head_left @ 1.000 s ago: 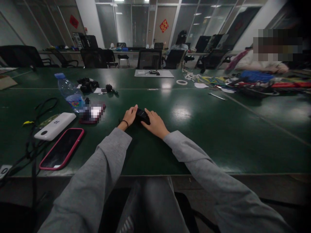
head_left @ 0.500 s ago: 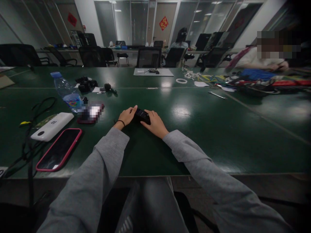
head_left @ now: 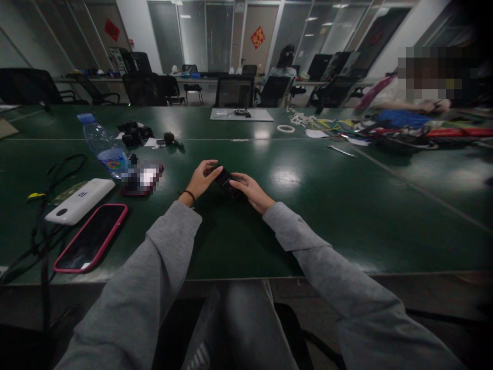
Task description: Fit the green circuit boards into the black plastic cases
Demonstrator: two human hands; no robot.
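Observation:
Between my two hands is a small black box-shaped object [head_left: 224, 180] with faint light print on its upper face; I cannot make out its exact kind. My left hand [head_left: 201, 180], with a dark band at the wrist, grips its far left end, thumb on top. On the other end, my right hand [head_left: 252, 192] has its thumb over the upper face and its fingers along the far side. The object is tilted, and its underside is hidden. It is held above the green table [head_left: 327, 205], close to the surface; whether it touches cannot be seen.
Left of my hands are a pink-cased phone [head_left: 92, 239], a white power bank [head_left: 80, 201], a dark red phone [head_left: 134, 185], a plastic bottle [head_left: 103, 149] and black cables [head_left: 40, 239]. A wrench [head_left: 342, 151] and tangled cords lie right, before a seated person [head_left: 416, 105].
Both hands have turned the black object so that its upper face tips more toward me. My right hand has moved slightly right, its thumb now on top.

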